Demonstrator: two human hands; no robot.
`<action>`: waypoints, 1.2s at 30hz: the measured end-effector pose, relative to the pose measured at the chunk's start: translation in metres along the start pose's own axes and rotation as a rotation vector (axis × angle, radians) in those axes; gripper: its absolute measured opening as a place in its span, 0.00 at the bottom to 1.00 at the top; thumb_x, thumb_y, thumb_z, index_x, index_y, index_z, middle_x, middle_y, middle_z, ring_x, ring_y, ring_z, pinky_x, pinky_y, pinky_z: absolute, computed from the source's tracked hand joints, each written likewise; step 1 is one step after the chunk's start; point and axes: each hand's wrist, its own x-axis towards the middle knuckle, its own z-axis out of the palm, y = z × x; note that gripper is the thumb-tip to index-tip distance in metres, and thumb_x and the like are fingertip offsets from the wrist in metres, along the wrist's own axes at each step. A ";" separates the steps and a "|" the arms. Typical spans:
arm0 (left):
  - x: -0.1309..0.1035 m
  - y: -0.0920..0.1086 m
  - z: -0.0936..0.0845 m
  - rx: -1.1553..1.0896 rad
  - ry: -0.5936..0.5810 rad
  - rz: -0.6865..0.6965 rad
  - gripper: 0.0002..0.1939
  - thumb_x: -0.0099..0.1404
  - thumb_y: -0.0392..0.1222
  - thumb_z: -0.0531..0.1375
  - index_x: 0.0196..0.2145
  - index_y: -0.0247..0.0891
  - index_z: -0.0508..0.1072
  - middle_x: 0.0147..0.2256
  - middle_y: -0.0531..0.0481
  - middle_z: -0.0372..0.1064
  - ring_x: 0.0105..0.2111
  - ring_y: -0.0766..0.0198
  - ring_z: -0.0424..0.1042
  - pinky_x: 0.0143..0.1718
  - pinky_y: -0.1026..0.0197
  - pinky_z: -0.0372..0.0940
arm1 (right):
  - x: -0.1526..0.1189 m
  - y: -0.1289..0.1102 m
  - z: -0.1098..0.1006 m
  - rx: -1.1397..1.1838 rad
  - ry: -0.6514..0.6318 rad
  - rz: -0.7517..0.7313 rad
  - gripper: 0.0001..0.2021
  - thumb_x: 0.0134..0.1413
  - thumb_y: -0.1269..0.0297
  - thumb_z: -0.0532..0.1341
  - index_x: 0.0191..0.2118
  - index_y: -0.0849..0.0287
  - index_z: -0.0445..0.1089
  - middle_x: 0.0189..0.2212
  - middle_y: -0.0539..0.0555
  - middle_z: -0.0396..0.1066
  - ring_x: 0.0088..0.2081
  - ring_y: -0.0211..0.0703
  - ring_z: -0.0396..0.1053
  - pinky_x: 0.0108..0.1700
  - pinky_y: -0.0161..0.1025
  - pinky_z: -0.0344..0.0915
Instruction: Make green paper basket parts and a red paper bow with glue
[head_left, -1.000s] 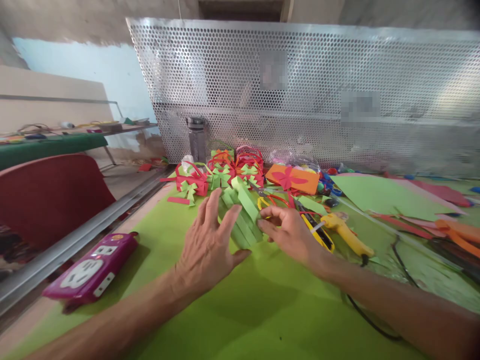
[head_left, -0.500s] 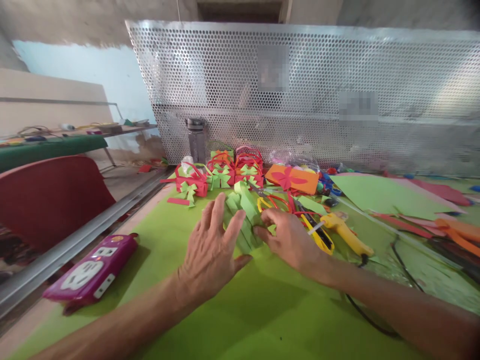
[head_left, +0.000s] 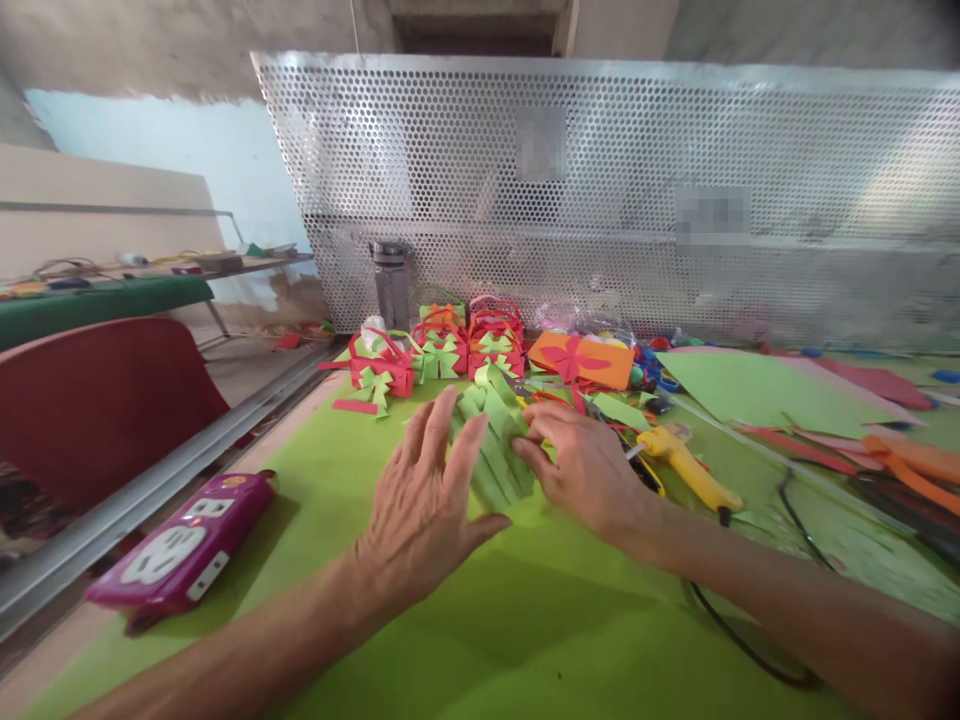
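Note:
A loose bundle of light green paper strips [head_left: 491, 450] lies on the green sheet between my two hands. My left hand [head_left: 427, 500] is at the bundle's left side, palm down, fingers and thumb spread, holding nothing. On the other side, my right hand [head_left: 589, 465] has its fingers bent, with a gap between thumb and forefinger. Its fingertips are at the right edge of the strips; whether they touch them I cannot make out. Partly hidden behind this hand is a yellow-handled cutter [head_left: 660, 488]. A yellow glue gun [head_left: 694, 470] rests to its right.
Small red paper baskets with green bows [head_left: 382, 375] stand at the back, near a grey bottle [head_left: 391, 285]. An orange paper piece [head_left: 611, 363] is beside them. A purple power strip [head_left: 184, 545] lies left. Behind rises a perforated metal panel [head_left: 450, 150]. A black cord [head_left: 739, 630] runs at right.
My right hand has shifted slightly and now covers more of the scissors and cutter. The green strips look more spread to the right. My left hand stays nearly in place.

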 end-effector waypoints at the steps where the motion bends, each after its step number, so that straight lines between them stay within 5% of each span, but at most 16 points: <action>1: 0.000 0.000 0.000 -0.007 0.000 0.001 0.46 0.47 0.57 0.66 0.56 0.30 0.52 0.59 0.27 0.46 0.59 0.37 0.49 0.52 0.42 0.59 | 0.001 0.000 0.000 0.013 -0.011 0.008 0.08 0.55 0.65 0.57 0.27 0.60 0.66 0.38 0.58 0.72 0.41 0.48 0.70 0.41 0.41 0.64; 6: 0.001 0.000 0.000 -0.019 -0.013 0.002 0.46 0.48 0.56 0.65 0.57 0.31 0.51 0.60 0.28 0.43 0.60 0.38 0.47 0.54 0.42 0.57 | -0.001 -0.004 -0.001 0.039 -0.031 0.034 0.06 0.54 0.65 0.58 0.28 0.60 0.67 0.37 0.57 0.73 0.39 0.47 0.70 0.41 0.41 0.64; 15: -0.001 0.000 -0.002 -0.002 -0.057 0.005 0.46 0.50 0.55 0.65 0.60 0.40 0.49 0.62 0.32 0.38 0.59 0.35 0.48 0.51 0.40 0.59 | -0.007 -0.012 -0.001 -0.216 0.066 -0.131 0.09 0.55 0.65 0.57 0.34 0.64 0.72 0.38 0.62 0.72 0.41 0.54 0.68 0.45 0.51 0.62; 21: 0.000 0.001 -0.004 0.003 -0.093 -0.024 0.43 0.49 0.51 0.66 0.59 0.44 0.54 0.63 0.34 0.34 0.59 0.33 0.47 0.50 0.39 0.60 | -0.010 -0.012 0.000 -0.233 0.062 -0.173 0.09 0.55 0.75 0.54 0.32 0.63 0.72 0.40 0.61 0.73 0.44 0.52 0.67 0.52 0.56 0.55; 29: 0.002 -0.001 -0.006 -0.022 -0.110 -0.063 0.43 0.50 0.53 0.65 0.60 0.45 0.52 0.63 0.37 0.36 0.59 0.35 0.48 0.48 0.39 0.62 | -0.008 -0.017 -0.009 -0.138 0.016 -0.118 0.03 0.50 0.71 0.61 0.33 0.62 0.71 0.43 0.61 0.72 0.45 0.53 0.67 0.50 0.55 0.58; 36: 0.004 -0.005 -0.006 -0.001 -0.097 -0.105 0.44 0.49 0.56 0.64 0.60 0.41 0.53 0.63 0.32 0.36 0.58 0.35 0.49 0.48 0.40 0.63 | -0.008 -0.017 -0.009 -0.034 -0.019 -0.073 0.11 0.46 0.73 0.63 0.38 0.60 0.69 0.42 0.59 0.72 0.47 0.53 0.66 0.50 0.55 0.57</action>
